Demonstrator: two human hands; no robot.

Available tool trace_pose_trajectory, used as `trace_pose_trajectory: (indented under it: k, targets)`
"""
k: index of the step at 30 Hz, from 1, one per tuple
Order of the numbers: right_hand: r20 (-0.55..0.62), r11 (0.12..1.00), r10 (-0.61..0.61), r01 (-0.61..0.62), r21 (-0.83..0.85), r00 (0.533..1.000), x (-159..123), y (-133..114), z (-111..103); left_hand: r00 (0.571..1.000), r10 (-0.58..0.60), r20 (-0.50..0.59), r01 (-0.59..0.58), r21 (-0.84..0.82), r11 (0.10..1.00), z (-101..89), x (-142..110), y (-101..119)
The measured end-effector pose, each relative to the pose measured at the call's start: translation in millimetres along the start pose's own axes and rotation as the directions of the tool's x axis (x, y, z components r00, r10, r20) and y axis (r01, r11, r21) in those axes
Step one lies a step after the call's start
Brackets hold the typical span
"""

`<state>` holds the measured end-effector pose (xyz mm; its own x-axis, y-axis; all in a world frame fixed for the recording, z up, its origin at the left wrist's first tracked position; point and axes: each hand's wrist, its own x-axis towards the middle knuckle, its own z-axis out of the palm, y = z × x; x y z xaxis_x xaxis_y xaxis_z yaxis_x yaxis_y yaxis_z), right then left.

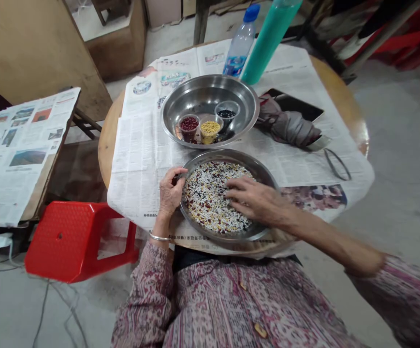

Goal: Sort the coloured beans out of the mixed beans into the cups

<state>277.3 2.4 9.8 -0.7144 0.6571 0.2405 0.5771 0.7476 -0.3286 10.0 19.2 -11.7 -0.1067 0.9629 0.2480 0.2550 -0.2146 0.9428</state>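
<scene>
We found the right hand (253, 199) spread open on mixed grains (206, 203) in the steel pan (227, 157), the left hand (169, 191) curled at its rim, any hold unclear; three filled cups (210, 131) stood in the steel bowl (202, 92).

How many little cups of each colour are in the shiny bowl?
Cup of red beans: 1
Cup of yellow grains: 1
Cup of black seeds: 1
Total: 3

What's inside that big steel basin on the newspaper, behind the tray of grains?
Three small clear cups stand in the steel basin: dark red beans, yellow grains and black seeds. The basin's floor beneath the cups is hidden.
</scene>
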Motion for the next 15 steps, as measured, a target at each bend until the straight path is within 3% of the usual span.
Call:
trace_pose_trajectory:
  k: [2, 4, 10, 15]
  targets:
    - [-0.055, 0.991, 0.135, -0.136, -0.008, 0.989, 0.1, 10.7, -0.5, 1.000, -0.006, -0.005, 0.006, -0.005, 1.000, 0.3, -0.1, -0.7]
    - [-0.044, 0.980, 0.197, -0.197, 0.006, 0.979, 7.9, 9.6, 3.0, 1.000, -0.014, -0.004, 0.014, 0.003, 1.000, 0.2, -0.1, -0.5]
    - [0.156, 0.990, 0.129, -0.136, 0.037, 0.979, 35.8, -18.0, 15.1, 1.000, -0.021, -0.002, 0.021, 0.019, 1.000, -0.6, 0.4, -0.5]
    - [0.032, 0.953, 0.303, -0.303, -0.012, 0.952, 51.6, 6.4, 10.3, 1.000, -0.020, 0.000, 0.020, 0.008, 1.000, -0.2, 0.7, -1.8]
